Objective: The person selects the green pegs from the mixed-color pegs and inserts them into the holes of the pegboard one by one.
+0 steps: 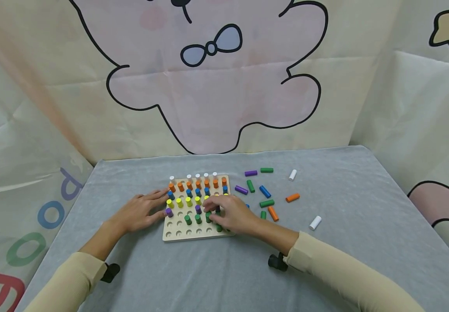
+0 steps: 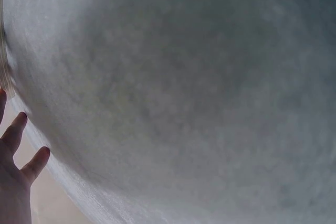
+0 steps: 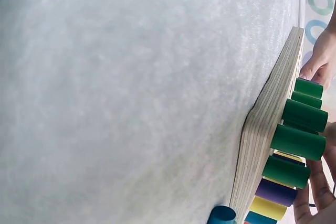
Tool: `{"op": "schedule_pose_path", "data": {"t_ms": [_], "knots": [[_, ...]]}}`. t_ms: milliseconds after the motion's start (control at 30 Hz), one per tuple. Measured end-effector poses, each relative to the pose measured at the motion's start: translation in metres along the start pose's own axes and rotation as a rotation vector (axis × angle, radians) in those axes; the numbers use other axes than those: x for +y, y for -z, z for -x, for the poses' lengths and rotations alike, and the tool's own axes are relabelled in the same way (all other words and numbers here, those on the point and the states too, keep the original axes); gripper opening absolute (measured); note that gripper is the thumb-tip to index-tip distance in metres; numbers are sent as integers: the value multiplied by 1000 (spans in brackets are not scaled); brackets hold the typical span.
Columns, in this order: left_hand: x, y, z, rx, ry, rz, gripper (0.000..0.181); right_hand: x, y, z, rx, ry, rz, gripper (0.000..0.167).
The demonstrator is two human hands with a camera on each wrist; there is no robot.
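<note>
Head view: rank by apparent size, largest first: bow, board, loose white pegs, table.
1. Table
2. Board, though partly covered
3. Bow
4. Upper white peg and lower white peg, unranked: the lower looks slightly bigger but may just be nearer the camera.

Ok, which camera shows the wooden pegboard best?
The head view: it shows the wooden pegboard from above, with rows of pegs, though the right hand hides part. The right wrist view shows its layered side and some pegs; the left wrist view catches only a strip of edge at far left.
</note>
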State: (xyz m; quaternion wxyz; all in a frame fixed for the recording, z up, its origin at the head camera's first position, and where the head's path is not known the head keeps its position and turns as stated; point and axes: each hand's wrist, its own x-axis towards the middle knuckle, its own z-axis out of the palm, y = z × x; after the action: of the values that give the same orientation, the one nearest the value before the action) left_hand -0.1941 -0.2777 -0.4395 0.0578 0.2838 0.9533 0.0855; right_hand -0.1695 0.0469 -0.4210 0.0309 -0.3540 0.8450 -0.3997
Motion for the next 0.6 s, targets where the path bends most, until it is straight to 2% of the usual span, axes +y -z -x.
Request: {"op": "schedule_pose_path", "data": {"t_ms": [100,267,433,600], "knots": [[-1,0,-1,-2,-2,-4,66,0,5,0,-8,3,17,31],[-1,-1,-1,-1,-2,-2,67,5,23,1,35,-23,32,29],[-1,-1,-1,-5,-1,-1,67,22,47,1,98,-66,45,29],[0,0,-1,-10,5,-5,67,43,75,3,170,-88,102,29]]}}
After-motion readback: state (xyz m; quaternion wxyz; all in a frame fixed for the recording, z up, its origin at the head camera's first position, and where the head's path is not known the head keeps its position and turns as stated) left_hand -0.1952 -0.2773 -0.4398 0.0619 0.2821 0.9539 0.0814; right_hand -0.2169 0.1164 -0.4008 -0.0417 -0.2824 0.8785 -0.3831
